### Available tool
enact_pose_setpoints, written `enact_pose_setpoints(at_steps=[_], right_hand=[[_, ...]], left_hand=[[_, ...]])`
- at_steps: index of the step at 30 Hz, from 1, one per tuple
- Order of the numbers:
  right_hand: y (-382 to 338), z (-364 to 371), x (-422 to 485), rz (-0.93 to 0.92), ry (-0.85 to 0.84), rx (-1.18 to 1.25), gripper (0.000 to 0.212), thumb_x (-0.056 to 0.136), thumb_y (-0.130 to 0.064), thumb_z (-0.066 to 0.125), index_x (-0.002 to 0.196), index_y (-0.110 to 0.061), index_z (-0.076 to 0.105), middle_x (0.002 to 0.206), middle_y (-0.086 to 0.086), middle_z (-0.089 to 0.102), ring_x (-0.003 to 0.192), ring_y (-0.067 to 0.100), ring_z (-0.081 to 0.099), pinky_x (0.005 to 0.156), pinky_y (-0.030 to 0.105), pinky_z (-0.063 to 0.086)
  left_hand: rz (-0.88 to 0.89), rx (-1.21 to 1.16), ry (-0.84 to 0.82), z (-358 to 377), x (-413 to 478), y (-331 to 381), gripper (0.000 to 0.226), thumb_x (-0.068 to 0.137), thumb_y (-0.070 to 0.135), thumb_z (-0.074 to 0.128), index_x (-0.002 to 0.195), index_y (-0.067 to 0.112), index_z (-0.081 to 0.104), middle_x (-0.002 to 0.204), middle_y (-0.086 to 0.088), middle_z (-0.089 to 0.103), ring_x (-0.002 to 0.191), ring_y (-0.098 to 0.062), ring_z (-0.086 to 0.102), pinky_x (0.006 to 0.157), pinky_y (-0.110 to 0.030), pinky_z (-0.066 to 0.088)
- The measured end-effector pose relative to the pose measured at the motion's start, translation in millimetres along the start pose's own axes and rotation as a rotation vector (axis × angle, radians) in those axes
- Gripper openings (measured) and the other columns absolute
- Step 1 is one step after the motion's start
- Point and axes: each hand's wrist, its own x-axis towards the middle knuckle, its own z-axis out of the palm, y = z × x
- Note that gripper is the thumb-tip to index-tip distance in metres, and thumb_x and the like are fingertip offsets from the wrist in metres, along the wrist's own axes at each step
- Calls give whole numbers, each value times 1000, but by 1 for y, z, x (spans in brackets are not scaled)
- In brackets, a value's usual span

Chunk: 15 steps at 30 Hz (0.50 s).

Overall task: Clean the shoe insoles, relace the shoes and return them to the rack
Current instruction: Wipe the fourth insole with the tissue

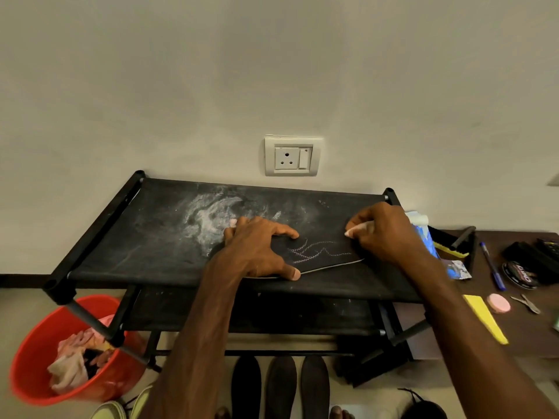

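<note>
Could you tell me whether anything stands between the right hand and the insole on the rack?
Nothing visible does. The right hand, pinching a white wipe, sits at the right end of the insole on the rack's top shelf, while the left hand presses its left part, clear of it.

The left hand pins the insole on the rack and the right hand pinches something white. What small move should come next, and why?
Probably sweep the right hand with its white piece leftward over the insole toward the left hand. That hand presses the insole flat on the rack top, and pale zigzag marks lie between the hands. What the white piece is, I cannot tell.
</note>
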Motion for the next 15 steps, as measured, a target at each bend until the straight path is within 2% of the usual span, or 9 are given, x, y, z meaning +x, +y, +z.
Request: enact_pose_setpoints(at_steps=[2,3,6,8,10,12,15], right_hand=[[-2,7,3,5,64,-3,13,86,-16,75,81,-27,79,83,-2,75,83,15,69,86,33,58],[-4,6,2,-4,45,-21,14,87,-15,73,83,-26,80,84,-1,76,83,15,70,85,33,58],[-6,-8,-6,-108,-146,-39,15,87,-8,75,84,-21,82,82,-3,77,77,10,71,80,29,61],[-8,-17,-15,-152,-302,-22,12,84,-9,79,80,-20,82,76,-4,77,72,9,73,74,27,62],[-8,-19,-19,-161,-391,-15,10,83,-11,81,80,-20,82,76,-3,78,72,11,74,74,29,63],[-5,-16,-16,-158,-363,-16,9,82,-15,82,79,-22,82,77,-4,78,75,11,74,76,31,63],[0,-6,-4,-99,-157,-4,8,82,-21,84,80,-28,80,81,-8,76,80,9,71,81,35,62]], left_hand=[[0,-7,-1,0,-1,-1,80,59,67,85,132,62,52,147,11,46,137,-27,30,99,-44,24],[-4,-17,-2,0,-1,-2,80,59,67,86,131,62,52,148,11,46,137,-27,30,101,-45,24],[-15,-34,7,1,-1,-3,81,58,66,86,131,63,51,149,11,45,139,-27,29,107,-49,23],[-11,-30,6,1,-1,-2,81,59,66,86,132,62,51,149,11,45,140,-27,28,107,-49,23],[-5,-16,-2,0,-1,-1,81,61,65,86,133,61,50,149,10,44,140,-27,28,108,-48,23],[-4,-5,-6,-1,-1,-1,81,61,66,85,134,61,50,149,8,43,140,-27,28,108,-48,23],[-1,0,-13,-1,-1,0,81,62,67,85,134,62,49,149,7,43,139,-27,28,108,-48,24]])
